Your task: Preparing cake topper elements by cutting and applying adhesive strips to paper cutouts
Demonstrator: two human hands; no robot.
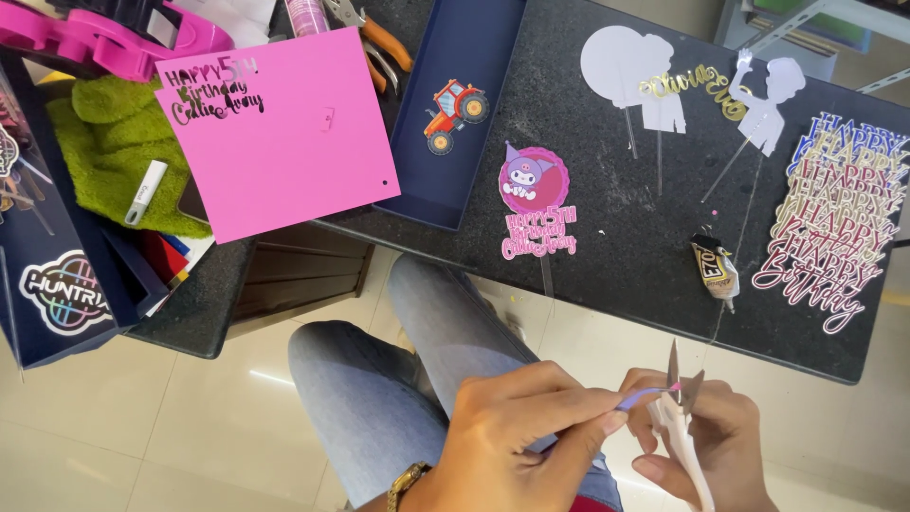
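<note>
1. Dark speckled stone makes up the surface [645, 246], with pale floor tiles below it and the person's jeans-clad knees in between.
2. Left hand [517, 431] fingers [578, 403] pinch one end of a thin lilac strip [645, 393].
3. Right hand [706, 446] is clenched around small white scissors [678, 417], blades parted at the strip's pink tip.
4. At 12 o'clock from the hands lies a pink cartoon cake topper [534, 204]; at 1 o'clock, a glue tube [716, 268].
5. At 2 o'clock sit stacked script cutouts [834, 228]; at 10 o'clock, a pink card sheet [280, 133]; at 11 o'clock, a navy tray [464, 57] holding a tractor cutout [455, 114].
</note>
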